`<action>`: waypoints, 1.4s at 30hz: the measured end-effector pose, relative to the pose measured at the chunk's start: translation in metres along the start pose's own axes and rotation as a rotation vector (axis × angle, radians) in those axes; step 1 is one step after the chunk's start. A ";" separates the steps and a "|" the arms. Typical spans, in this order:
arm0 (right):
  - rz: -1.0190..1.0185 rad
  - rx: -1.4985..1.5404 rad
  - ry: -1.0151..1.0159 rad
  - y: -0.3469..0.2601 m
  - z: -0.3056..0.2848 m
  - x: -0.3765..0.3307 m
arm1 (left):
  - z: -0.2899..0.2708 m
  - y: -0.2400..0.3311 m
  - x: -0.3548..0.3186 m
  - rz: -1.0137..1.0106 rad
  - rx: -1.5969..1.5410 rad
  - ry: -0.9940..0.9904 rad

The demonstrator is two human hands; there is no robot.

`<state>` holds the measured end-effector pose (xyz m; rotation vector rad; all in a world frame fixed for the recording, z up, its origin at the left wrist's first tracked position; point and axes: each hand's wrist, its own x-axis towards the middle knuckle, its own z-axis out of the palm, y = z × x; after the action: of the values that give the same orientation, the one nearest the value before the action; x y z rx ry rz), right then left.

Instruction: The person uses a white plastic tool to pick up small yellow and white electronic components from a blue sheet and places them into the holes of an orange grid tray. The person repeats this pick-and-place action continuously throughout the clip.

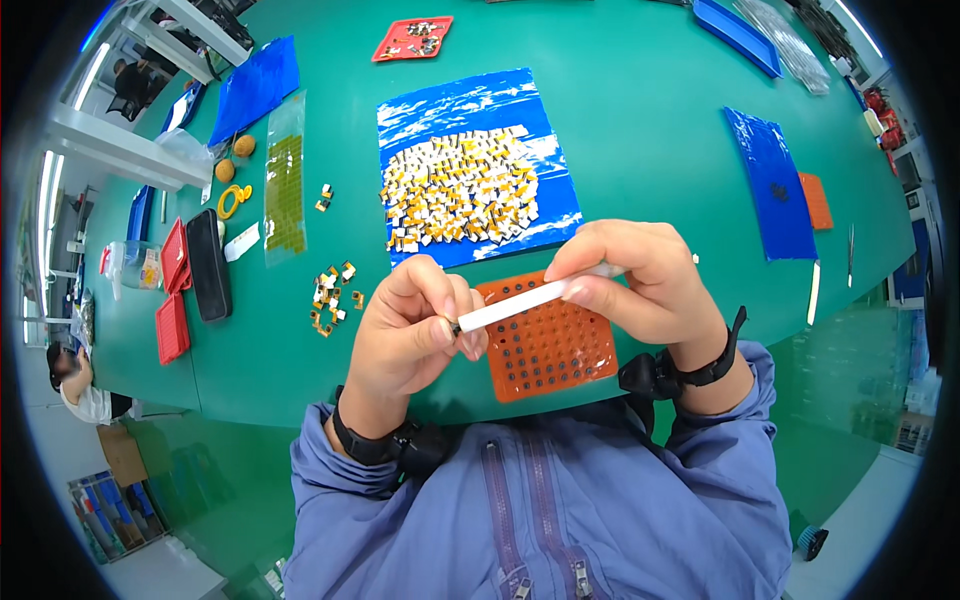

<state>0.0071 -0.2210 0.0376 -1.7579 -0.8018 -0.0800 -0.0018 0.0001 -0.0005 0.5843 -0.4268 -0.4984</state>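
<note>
A white pen-like stick (515, 304) slants across in front of me, pinched by my right hand (640, 285) between thumb and fingers. Its lower left end meets a small dark piece (455, 328), which the thumb and fingers of my left hand (412, 325) grip; the piece is too small to name. Below the stick lies an orange perforated tray (497, 380) with small dark round parts in many of its holes. Just beyond my hands, a heap of small white-and-yellow pieces (460, 190) covers much of a blue sheet (455, 100).
Loose pieces (330, 297) lie left of my left hand. Farther left are a black case (208, 265), red trays (173, 330), yellow scissors (232, 203) and a greenish strip (285, 190). A red tray (412, 40) sits at the back; another blue sheet (768, 180) lies right.
</note>
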 end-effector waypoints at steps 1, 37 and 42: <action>-0.021 0.009 0.010 0.001 0.000 0.000 | 0.000 -0.001 0.000 0.000 -0.005 0.003; -0.155 -0.093 0.049 0.005 0.004 -0.001 | -0.004 0.002 0.000 0.039 0.176 -0.029; 0.032 -0.117 -0.050 -0.005 -0.003 -0.002 | -0.004 0.002 0.000 0.062 0.225 -0.014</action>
<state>0.0038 -0.2244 0.0419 -1.8889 -0.8188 -0.0628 0.0012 0.0032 -0.0018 0.7823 -0.5172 -0.3977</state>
